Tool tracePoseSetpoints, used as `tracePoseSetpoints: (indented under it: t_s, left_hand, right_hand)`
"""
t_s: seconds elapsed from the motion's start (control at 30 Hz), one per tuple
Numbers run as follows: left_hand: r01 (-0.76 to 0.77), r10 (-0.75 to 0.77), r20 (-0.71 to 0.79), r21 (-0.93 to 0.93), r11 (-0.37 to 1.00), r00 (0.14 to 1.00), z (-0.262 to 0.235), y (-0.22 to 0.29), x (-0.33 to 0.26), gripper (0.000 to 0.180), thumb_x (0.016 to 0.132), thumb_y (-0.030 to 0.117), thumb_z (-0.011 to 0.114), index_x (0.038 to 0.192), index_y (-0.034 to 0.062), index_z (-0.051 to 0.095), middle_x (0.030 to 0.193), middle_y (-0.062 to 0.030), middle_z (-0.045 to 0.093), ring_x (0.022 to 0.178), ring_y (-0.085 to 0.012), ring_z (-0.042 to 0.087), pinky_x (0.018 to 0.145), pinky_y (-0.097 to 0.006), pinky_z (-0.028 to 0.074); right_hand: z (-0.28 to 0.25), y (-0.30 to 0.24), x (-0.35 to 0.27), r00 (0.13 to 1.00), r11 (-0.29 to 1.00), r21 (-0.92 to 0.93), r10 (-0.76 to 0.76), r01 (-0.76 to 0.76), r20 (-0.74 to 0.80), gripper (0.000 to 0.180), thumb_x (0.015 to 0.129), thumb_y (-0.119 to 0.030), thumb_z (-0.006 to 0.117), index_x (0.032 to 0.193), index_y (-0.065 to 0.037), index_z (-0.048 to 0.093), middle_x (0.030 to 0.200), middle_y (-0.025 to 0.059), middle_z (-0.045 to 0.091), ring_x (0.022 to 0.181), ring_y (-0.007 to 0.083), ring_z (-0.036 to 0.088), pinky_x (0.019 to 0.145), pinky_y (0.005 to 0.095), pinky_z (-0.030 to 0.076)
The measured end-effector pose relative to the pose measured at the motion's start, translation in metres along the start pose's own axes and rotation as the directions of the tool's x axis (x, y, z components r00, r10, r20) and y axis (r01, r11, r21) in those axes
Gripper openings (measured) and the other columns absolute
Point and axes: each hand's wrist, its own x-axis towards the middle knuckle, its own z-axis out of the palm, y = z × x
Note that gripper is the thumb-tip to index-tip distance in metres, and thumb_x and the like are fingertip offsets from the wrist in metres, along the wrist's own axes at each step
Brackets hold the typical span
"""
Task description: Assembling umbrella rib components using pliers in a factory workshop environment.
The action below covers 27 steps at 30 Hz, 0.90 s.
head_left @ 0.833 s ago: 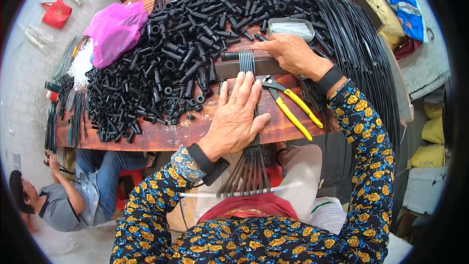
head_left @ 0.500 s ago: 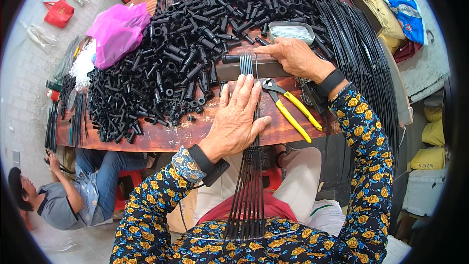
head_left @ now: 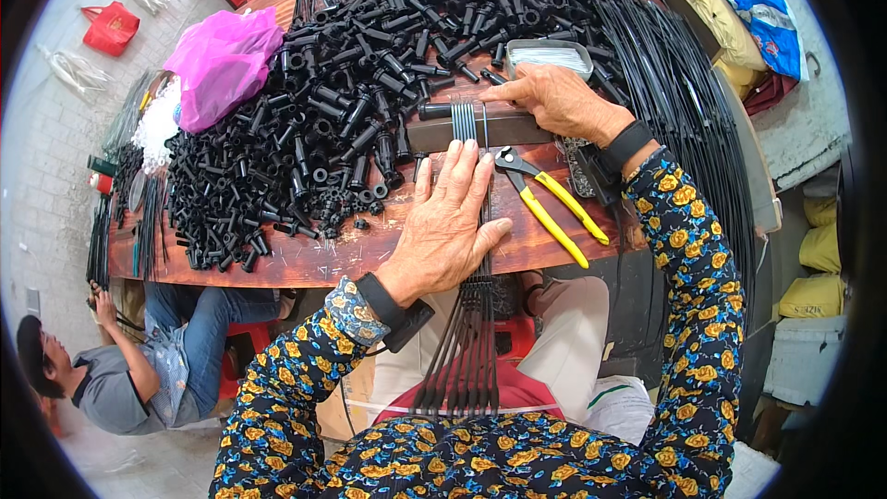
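Observation:
My left hand [head_left: 445, 226] lies flat with its fingers stretched out, pressing on a row of thin black rods [head_left: 464, 323] at the table's near edge. The rods run out from under the palm toward my lap, where their thicker dark ends hang. Past my fingertips their thin bluish-grey ends [head_left: 464, 118] lie side by side across a dark rectangular bar [head_left: 510, 127], with one set a little apart on the right. My right hand [head_left: 564, 103] is beyond the bar, index finger stretched out by the tip of that rod. Its other fingers are curled and partly hidden.
Yellow-handled pliers [head_left: 554, 208] lie right of my left hand. A large heap of black plastic tubes [head_left: 342, 111] covers the table, with a tin of white strips [head_left: 550, 57] and a pink bag [head_left: 222, 65]. Long black rods [head_left: 679, 111] lie at right. Another person [head_left: 120, 379] sits at left.
The lower ends of the rods have shifted away from me and slightly left over my lap. Both hands stay almost where they were.

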Motion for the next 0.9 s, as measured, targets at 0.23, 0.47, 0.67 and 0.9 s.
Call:
tracePoseSetpoints:
  t_s: [0.23, 0.47, 0.67, 0.9]
  left_hand:
    - [0.005, -0.005, -0.012, -0.013, 1.0, 1.0, 0.001, 0.001, 0.0, 0.074, 0.093, 0.045, 0.052, 0.144, -0.0036, 0.031, 0.152, -0.0249, 0.025, 0.145, -0.0362, 0.019, 0.116, -0.053, 0.011]
    - [0.009, -0.009, -0.014, 0.003, 1.0, 1.0, 0.002, 0.001, 0.0, 0.074, 0.093, 0.045, 0.052, 0.144, -0.004, 0.033, 0.151, -0.0249, 0.026, 0.144, -0.0366, 0.02, 0.116, -0.054, 0.012]
    - [0.015, -0.015, -0.003, -0.011, 1.0, 1.0, 0.0, 0.002, 0.001, 0.074, 0.093, 0.045, 0.052, 0.144, -0.0044, 0.032, 0.151, -0.0253, 0.026, 0.144, -0.0366, 0.02, 0.116, -0.054, 0.011]
    - [0.005, -0.005, -0.007, -0.025, 1.0, 1.0, 0.0, 0.001, 0.001, 0.074, 0.093, 0.046, 0.051, 0.144, -0.0042, 0.032, 0.152, -0.0253, 0.025, 0.145, -0.0362, 0.018, 0.116, -0.053, 0.009]
  right_hand:
    - [0.004, 0.002, 0.001, 0.999, 1.0, 0.027, -0.011, 0.011, -0.03, 0.048, 0.082, -0.001, 0.053, 0.12, -0.027, 0.067, 0.084, 0.0138, 0.056, 0.082, 0.033, 0.058, 0.074, 0.0429, 0.047]
    - [0.009, 0.007, 0.002, 0.996, 0.993, 0.105, -0.047, 0.054, -0.071, 0.042, 0.084, -0.003, 0.054, 0.118, -0.023, 0.068, 0.079, 0.0118, 0.054, 0.078, 0.0309, 0.056, 0.072, 0.0414, 0.044]
    - [0.008, 0.003, 0.002, 0.996, 0.993, 0.112, -0.026, 0.036, -0.088, 0.042, 0.083, -0.001, 0.054, 0.117, -0.021, 0.068, 0.08, 0.0131, 0.058, 0.078, 0.0322, 0.058, 0.072, 0.0424, 0.046]
    - [0.016, 0.002, 0.002, 0.991, 0.991, 0.131, 0.009, 0.009, -0.135, 0.043, 0.081, 0.0, 0.056, 0.116, -0.021, 0.069, 0.083, 0.0145, 0.062, 0.082, 0.0343, 0.061, 0.074, 0.0437, 0.048]
